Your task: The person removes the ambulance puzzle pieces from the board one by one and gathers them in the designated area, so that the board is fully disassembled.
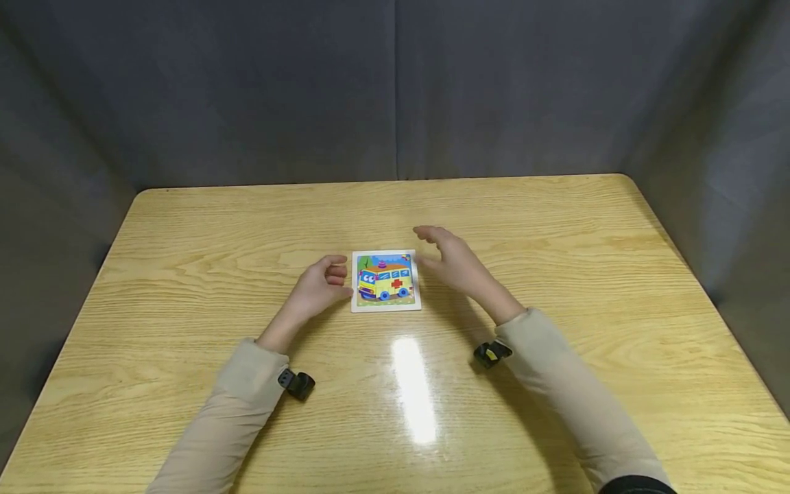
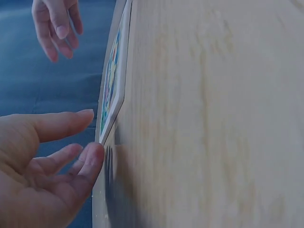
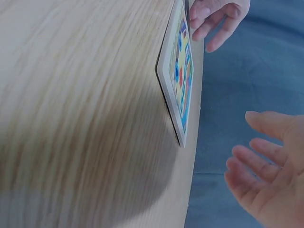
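Note:
A square picture puzzle (image 1: 385,281) with a white frame lies flat on the wooden table, showing a yellow ambulance with a red cross. My left hand (image 1: 317,288) is at its left side, fingers loosely bent, thumb tip right by the frame's edge. In the left wrist view the left fingers (image 2: 90,159) hold nothing. My right hand (image 1: 453,261) hovers off the puzzle's right side, fingers spread and slightly bent. The right wrist view shows the right hand (image 3: 270,166) raised apart from the puzzle (image 3: 178,71), with nothing in its grasp.
The light wooden table (image 1: 185,274) has rounded far corners. Dark grey curtains (image 1: 278,89) hang behind it and along both sides. Black wrist cameras sit on both cuffs, the left camera (image 1: 301,385) and the right camera (image 1: 487,353). A bright reflection lies on the tabletop before the puzzle.

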`<state>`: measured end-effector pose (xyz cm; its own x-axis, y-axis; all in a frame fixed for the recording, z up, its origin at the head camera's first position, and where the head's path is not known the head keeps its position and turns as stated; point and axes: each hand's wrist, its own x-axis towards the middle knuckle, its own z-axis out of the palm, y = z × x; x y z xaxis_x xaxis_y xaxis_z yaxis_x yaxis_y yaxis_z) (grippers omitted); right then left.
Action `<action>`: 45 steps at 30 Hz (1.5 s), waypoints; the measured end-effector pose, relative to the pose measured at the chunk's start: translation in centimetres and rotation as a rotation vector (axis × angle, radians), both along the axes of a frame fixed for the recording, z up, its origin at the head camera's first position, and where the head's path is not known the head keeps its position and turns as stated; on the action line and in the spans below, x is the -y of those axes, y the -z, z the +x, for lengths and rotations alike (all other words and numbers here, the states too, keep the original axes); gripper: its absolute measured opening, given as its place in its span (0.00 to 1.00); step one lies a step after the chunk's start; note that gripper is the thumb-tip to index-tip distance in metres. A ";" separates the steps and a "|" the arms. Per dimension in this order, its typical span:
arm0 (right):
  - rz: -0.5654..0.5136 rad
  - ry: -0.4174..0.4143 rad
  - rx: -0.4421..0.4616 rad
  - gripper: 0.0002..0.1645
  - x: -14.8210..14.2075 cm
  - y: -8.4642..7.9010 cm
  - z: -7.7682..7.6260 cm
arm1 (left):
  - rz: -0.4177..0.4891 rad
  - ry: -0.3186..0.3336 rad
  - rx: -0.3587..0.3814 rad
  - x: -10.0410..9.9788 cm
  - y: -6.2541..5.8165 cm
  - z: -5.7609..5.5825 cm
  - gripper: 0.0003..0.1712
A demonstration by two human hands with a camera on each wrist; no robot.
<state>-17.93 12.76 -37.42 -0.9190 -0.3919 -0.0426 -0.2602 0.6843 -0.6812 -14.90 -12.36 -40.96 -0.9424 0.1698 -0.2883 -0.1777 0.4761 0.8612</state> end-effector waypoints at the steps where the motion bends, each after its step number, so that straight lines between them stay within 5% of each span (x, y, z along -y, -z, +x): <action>1: -0.005 -0.007 0.004 0.31 0.2 0.0 -0.1 | -0.008 0.002 0.009 -0.1 0.0 0.0 0.38; 19: 0.033 -0.176 0.099 0.28 4.3 1.4 -1.8 | -0.077 0.035 0.020 -1.0 0.3 -0.1 0.45; 34: 0.089 -0.184 0.133 0.28 6.3 2.4 -2.6 | -0.157 0.061 0.012 -1.4 0.2 -0.5 0.47; 42: 0.112 -0.208 0.124 0.28 6.4 2.8 -2.5 | -0.023 -0.036 0.101 -2.0 -0.2 -0.5 0.42; 45: 0.119 -0.205 0.121 0.28 6.4 2.8 -2.4 | 0.002 -0.027 0.112 -2.1 -0.2 -0.4 0.43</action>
<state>-20.37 6.37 -40.19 -0.8063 -0.5553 -0.2039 -0.3237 0.7027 -0.6336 -15.34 -10.27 -40.74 -0.9086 0.1454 -0.3917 -0.2854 0.4686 0.8360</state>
